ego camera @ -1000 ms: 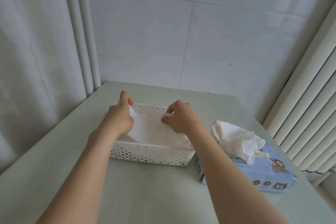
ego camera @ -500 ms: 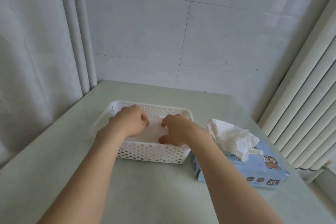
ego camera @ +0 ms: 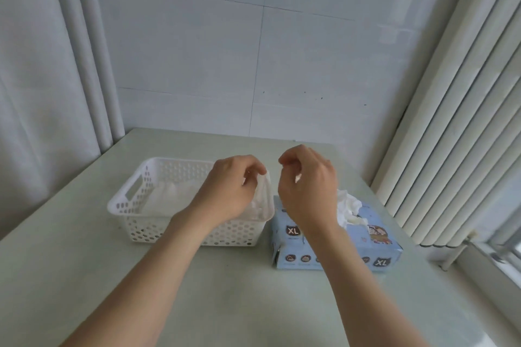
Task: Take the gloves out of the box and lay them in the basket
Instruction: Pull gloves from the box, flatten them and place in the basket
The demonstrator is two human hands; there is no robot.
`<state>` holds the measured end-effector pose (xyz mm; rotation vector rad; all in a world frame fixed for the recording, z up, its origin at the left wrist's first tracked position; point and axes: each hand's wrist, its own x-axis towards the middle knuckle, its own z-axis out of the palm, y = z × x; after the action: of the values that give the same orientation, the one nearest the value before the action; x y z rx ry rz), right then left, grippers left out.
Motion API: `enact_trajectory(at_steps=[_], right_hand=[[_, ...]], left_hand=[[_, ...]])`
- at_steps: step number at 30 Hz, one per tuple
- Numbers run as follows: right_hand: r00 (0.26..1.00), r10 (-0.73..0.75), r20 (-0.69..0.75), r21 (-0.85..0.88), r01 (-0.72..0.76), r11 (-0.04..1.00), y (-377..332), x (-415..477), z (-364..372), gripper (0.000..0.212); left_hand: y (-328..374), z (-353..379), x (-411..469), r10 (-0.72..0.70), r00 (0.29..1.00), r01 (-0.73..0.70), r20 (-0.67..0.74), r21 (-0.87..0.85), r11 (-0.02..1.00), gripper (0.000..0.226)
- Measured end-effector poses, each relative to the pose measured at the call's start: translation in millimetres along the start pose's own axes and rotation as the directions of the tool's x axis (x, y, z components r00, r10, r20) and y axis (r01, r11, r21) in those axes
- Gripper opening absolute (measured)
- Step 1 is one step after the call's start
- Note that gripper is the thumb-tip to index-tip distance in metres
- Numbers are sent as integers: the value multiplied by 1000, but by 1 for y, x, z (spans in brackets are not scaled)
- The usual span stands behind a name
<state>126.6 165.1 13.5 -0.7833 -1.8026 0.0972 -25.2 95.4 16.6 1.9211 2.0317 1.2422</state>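
While the left hand (ego camera: 231,186) pinches one thin white glove (ego camera: 263,197) between its thumb and curled fingers, that glove hangs limp and crumpled over the right end of the basket (ego camera: 127,200), its lower edge draped on the rim. One basket stands on the pale, smooth bench (ego camera: 84,276). It is rigid white plastic, rectangular with rounded corners, its walls pierced by rows of round holes, and one slot handle shows at its left end. Inside the basket lies a flat layer of white gloves (ego camera: 174,194), soft and slightly wrinkled; how many cannot be told. Just right of the basket, almost touching it, sits one glove box (ego camera: 380,245) of pale blue cardboard printed with cartoon figures and two "XL" marks, and a tuft of gloves (ego camera: 349,205) is bunched out of its top opening. The right hand (ego camera: 307,191) hovers over the end of the box nearest the basket, fingers curled, thumb and fingertip close together; whether it grips anything cannot be told. Behind the basket rises a smooth tiled wall (ego camera: 197,51)
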Motion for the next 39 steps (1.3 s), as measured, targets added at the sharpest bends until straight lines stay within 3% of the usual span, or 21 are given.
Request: enact_trajectory(at_steps=[2, 4, 7, 12, 16, 22, 28, 33, 35, 39], right_hand=[[983, 77, -169, 7, -77, 997, 11, -3, -18, 22], [953, 208, -218, 28, -207, 978, 25, -9, -33, 23], [938, 334, -92, 13, -334, 942, 51, -18, -44, 15], [910, 383, 159, -116, -368, 922, 69, -29, -45, 15], [901, 393, 185, -187, -361, 914, 75, -29, -44, 6], [910, 383, 161, -210, -347, 914, 77, -27, -45, 10], [934, 357, -4, 102, -354, 929, 69, -28, -53, 26], [900, 417, -130, 357, -349, 866, 58, -25, -57, 21], [864, 490, -114, 493, -379, 783, 57, -23, -57, 16], [750, 661, 6, 753, -438, 491, 59, -19, -60, 15]], left_hand=[[10, 16, -3, 71, 997, -71, -18, -17, 997, 28], [19, 31, -7, 134, 991, -135, -19, -15, 991, 27], [30, 53, -16, 193, 981, -193, 18, 38, 980, 25], [36, 70, -27, 239, 969, -247, 66, 176, 953, 35], [34, 72, -30, 251, 964, -266, 87, 264, 927, 50], [34, 73, -32, 284, 948, -317, 141, 380, 869, 61], [33, 75, -32, 286, 950, -312, 126, 334, 889, 68], [35, 74, -31, 268, 959, -284, 94, 291, 913, 86], [36, 74, -31, 260, 963, -269, 72, 280, 921, 87], [34, 76, -30, 300, 949, -314, 94, 317, 895, 77]])
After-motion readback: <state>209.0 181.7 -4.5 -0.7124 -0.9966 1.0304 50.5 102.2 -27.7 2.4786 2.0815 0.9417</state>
